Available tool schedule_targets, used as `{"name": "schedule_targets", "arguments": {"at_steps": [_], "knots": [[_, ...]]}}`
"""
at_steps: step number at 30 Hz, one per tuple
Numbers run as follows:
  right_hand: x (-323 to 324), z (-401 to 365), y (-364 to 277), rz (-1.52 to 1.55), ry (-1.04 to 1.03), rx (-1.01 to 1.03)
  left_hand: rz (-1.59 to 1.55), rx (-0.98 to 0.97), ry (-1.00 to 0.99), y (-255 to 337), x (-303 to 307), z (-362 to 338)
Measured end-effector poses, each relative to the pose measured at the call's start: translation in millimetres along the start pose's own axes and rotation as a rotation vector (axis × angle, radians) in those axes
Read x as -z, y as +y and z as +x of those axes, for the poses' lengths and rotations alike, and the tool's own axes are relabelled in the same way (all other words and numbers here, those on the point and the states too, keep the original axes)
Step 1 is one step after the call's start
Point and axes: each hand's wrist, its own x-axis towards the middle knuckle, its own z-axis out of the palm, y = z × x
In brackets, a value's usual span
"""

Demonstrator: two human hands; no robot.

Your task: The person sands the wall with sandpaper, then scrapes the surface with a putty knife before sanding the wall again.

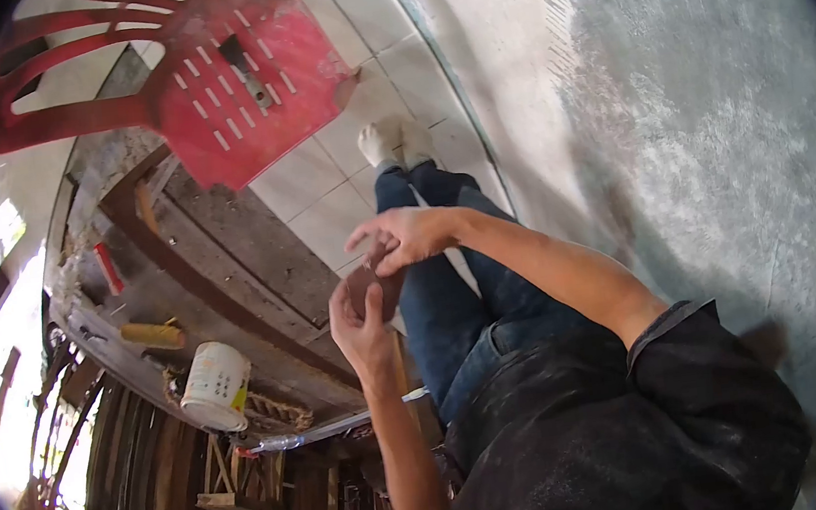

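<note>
A small brown sheet, apparently sandpaper (361, 282), is held in front of my thighs. My left hand (362, 333) grips it from below, with the thumb across its face and the fingers behind. At the sheet's upper edge, the thumb and fingers of my right hand (411, 236) are closed on it, while one finger points out to the left. The sheet's far side is hidden by my hands.
Left of me is a worktable with a curved brown wooden piece (219, 276), a white bucket (216, 378), a yellow roll (153, 335) and a red object (109, 268). A red plastic chair (242, 123) holds a dark tool (246, 72). On my right stands a grey wall (715, 119).
</note>
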Motion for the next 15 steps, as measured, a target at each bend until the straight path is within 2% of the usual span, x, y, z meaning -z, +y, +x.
{"name": "schedule_targets", "arguments": {"at_steps": [2, 8, 11, 15], "knots": [[-29, 19, 18, -0.047, -0.142, 0.023, -0.018, -0.024, 0.09, 5, 18, -38], [-155, 33, -4, -0.348, -0.573, 0.03, -0.16, -0.06, 0.46, 12, 63, -168], [-211, 35, -2, -0.398, -0.697, 0.008, -0.258, -0.061, 0.614, 15, 74, -223], [-223, 30, -26, -0.571, -0.566, 0.115, -0.323, -0.109, 0.679, 2, 88, -253]]}}
